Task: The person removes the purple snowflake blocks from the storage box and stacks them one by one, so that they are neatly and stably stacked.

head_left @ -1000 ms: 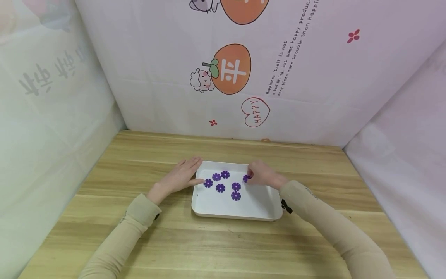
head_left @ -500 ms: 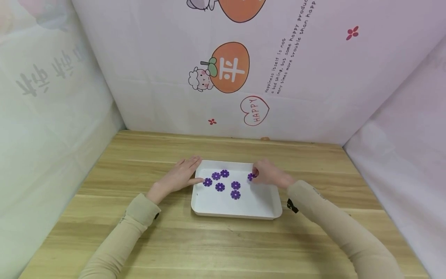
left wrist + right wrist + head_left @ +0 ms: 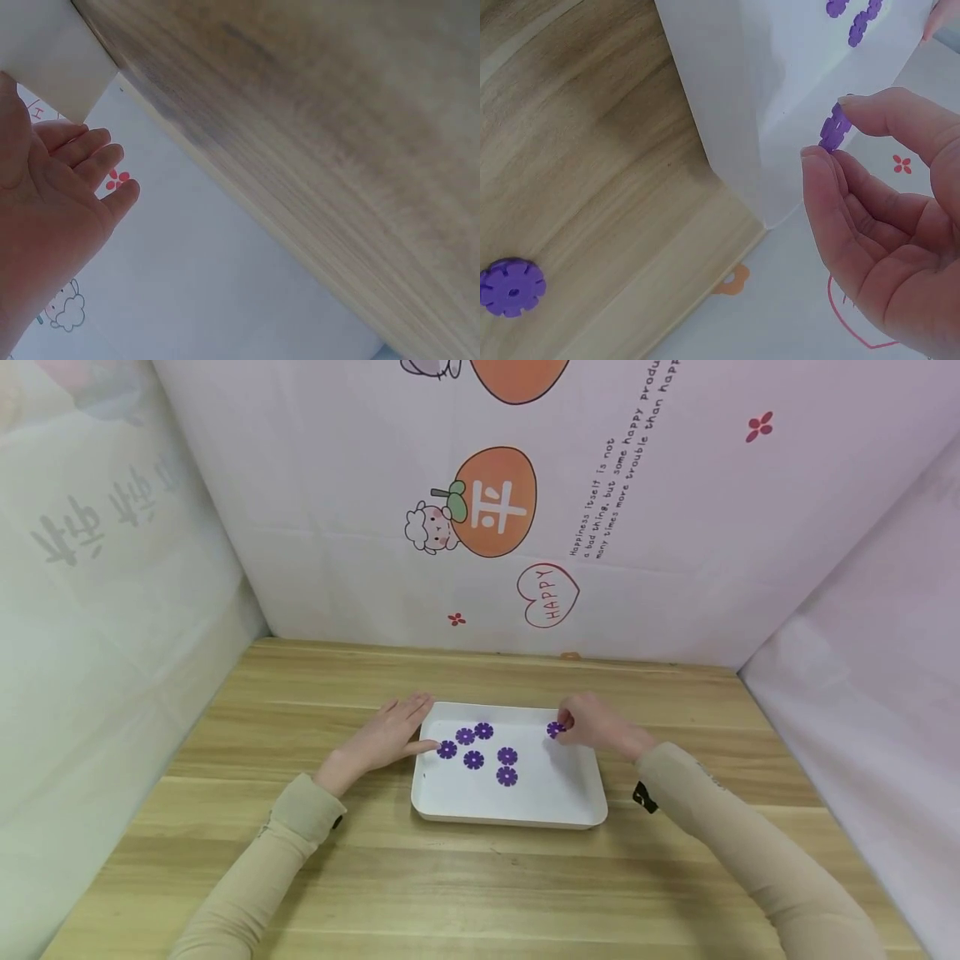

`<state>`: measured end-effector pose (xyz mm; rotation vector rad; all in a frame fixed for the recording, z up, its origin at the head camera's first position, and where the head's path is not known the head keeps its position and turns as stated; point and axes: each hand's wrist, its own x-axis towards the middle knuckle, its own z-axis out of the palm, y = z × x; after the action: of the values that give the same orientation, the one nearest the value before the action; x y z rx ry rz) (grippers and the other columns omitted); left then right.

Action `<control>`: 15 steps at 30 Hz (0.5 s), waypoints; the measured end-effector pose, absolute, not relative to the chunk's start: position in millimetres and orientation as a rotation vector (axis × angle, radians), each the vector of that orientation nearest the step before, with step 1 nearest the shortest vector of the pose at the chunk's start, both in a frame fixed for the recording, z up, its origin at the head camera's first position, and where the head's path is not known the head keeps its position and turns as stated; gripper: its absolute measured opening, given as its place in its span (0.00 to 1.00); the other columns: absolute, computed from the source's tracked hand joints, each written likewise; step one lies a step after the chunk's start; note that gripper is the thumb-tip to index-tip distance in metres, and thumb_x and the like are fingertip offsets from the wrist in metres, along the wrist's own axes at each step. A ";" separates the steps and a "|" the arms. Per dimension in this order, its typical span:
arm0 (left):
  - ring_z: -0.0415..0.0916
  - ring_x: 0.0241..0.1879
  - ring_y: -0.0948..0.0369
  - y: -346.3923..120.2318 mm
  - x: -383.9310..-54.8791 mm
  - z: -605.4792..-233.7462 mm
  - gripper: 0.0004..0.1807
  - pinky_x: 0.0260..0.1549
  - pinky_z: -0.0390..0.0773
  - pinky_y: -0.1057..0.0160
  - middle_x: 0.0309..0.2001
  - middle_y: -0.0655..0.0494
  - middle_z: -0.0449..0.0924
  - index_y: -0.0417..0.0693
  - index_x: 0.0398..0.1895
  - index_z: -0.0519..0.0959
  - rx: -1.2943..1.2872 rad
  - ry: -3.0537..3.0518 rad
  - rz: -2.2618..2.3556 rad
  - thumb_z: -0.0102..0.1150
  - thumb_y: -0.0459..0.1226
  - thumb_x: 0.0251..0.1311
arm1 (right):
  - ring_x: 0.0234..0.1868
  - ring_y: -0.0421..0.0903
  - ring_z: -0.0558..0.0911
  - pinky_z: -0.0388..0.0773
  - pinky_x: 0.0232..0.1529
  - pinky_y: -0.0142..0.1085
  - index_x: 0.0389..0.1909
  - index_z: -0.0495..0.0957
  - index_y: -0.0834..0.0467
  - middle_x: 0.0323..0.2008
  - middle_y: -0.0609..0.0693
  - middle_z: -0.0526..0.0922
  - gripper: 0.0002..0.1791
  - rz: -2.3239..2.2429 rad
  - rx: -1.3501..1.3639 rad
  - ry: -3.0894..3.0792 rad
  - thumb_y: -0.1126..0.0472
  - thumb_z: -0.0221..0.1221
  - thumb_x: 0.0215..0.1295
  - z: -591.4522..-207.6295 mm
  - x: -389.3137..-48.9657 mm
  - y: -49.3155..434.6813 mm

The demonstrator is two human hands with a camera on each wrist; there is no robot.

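Note:
My right hand (image 3: 597,723) pinches a purple notched plastic disc (image 3: 555,730) between thumb and fingertip, over the far right part of a white tray (image 3: 540,802). In the right wrist view the disc (image 3: 835,129) is held by its edges, tilted. Several more purple discs (image 3: 507,757) lie in the tray, most toward its left half and middle. At the tray's left rim rests my left hand (image 3: 384,737), fingers extended along the far left corner and thumb reaching over the edge beside a disc (image 3: 447,749). The left wrist view shows this hand (image 3: 60,180) from its palm side, fingers loosely bent by the tray corner.
A purple disc (image 3: 512,287) shows over the wood outside the tray in the right wrist view; the head view does not show it. The wooden table (image 3: 465,893) meets a printed cloth wall (image 3: 645,610) at the back, with cloth on both sides.
My right hand has moved right and away from me with the pinched disc, toward the tray's far right corner. The left hand and the discs lying in the tray stay put.

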<state>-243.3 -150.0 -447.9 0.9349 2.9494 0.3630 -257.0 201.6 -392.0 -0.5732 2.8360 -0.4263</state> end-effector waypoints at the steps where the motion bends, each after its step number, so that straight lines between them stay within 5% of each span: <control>1: 0.52 0.77 0.44 -150.0 -243.7 -448.2 0.46 0.77 0.52 0.40 0.77 0.39 0.53 0.34 0.76 0.53 0.938 2.950 0.362 0.51 0.58 0.69 | 0.32 0.45 0.78 0.81 0.36 0.34 0.37 0.82 0.66 0.33 0.55 0.85 0.11 -0.429 -0.568 2.836 0.65 0.70 0.56 -391.2 -257.0 203.0; 15: 0.51 0.78 0.44 -149.4 -245.8 -450.5 0.48 0.77 0.51 0.41 0.78 0.39 0.52 0.36 0.77 0.51 0.923 2.936 0.373 0.50 0.60 0.68 | 0.30 0.45 0.77 0.79 0.33 0.33 0.35 0.82 0.67 0.31 0.56 0.84 0.10 -0.496 -0.569 2.851 0.66 0.69 0.55 -383.3 -251.0 224.6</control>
<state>-245.8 -149.4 -450.5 0.9226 2.9364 0.3732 -251.0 224.6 -383.3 -0.5693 2.8510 -0.4963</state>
